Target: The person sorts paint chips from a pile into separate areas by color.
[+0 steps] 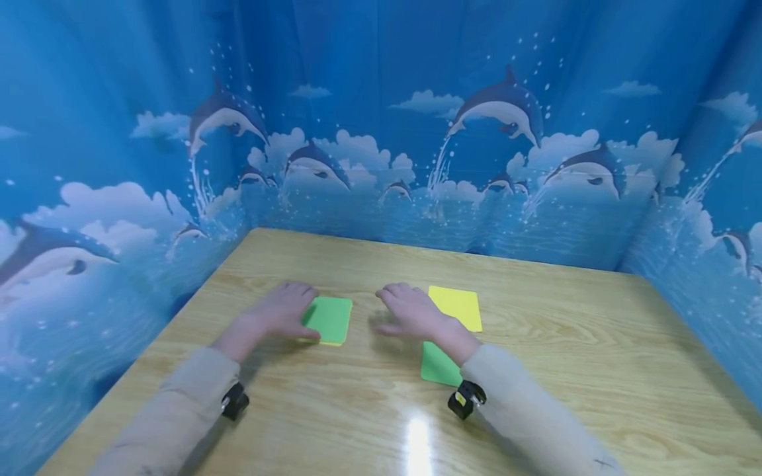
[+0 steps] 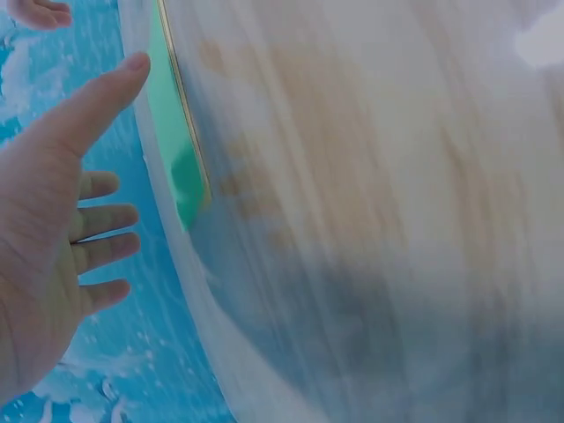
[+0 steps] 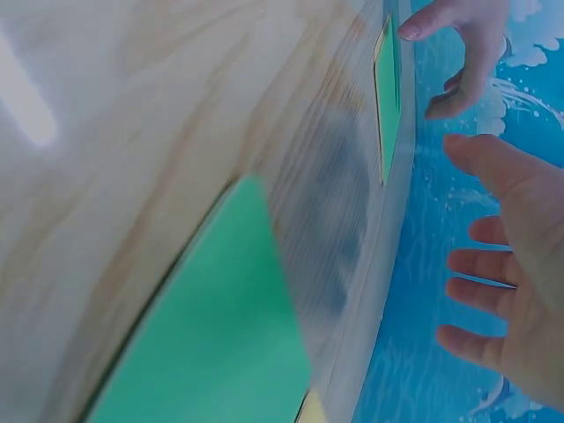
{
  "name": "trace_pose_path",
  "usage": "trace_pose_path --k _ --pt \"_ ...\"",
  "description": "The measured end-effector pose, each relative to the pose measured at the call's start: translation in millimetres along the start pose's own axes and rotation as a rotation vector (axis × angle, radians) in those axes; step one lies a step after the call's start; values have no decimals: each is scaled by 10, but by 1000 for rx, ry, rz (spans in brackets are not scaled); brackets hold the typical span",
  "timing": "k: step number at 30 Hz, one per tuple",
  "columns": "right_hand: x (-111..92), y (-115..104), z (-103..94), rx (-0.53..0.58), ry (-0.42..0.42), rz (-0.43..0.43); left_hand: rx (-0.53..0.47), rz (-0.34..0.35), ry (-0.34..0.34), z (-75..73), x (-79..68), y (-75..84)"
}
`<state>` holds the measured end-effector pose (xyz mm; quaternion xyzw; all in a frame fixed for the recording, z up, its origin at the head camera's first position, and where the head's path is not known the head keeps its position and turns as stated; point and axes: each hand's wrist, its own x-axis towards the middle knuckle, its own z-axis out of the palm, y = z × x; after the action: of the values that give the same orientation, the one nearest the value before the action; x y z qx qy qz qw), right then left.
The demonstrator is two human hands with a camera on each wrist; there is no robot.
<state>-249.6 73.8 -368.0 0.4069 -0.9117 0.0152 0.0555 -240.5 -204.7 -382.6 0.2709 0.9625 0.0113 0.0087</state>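
A green square card [image 1: 331, 318] with rounded corners lies at the left middle of the table, a thin yellow edge showing beneath it. My left hand [image 1: 284, 309] is at its left side, thumb and fingers apart; the left wrist view shows the hand [image 2: 40, 238] holding nothing. Across a gap to the right, my right hand [image 1: 412, 311] hovers above the wood with an empty palm. Beyond its wrist lies a yellow square card [image 1: 457, 308]. Another green card [image 1: 439, 365] lies nearer, partly hidden by the right forearm.
The wood-grain table [image 1: 333, 410] carries a bright glare spot near the front. A blue curtain [image 1: 381, 132] printed with dolphins stands along the back and both sides. Each sleeved wrist wears a small black camera [image 1: 235, 400].
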Motion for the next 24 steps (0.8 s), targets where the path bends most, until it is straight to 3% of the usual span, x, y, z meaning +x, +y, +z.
trace_pose_path --k 7,16,24 --pt "257 -143 25 50 -66 22 -31 6 -6 20 -43 -143" --pt "510 -330 106 85 -146 55 -40 13 -39 12 -71 -164" --pt "624 -368 229 93 -226 85 -61 -16 -138 -11 -3 -186"
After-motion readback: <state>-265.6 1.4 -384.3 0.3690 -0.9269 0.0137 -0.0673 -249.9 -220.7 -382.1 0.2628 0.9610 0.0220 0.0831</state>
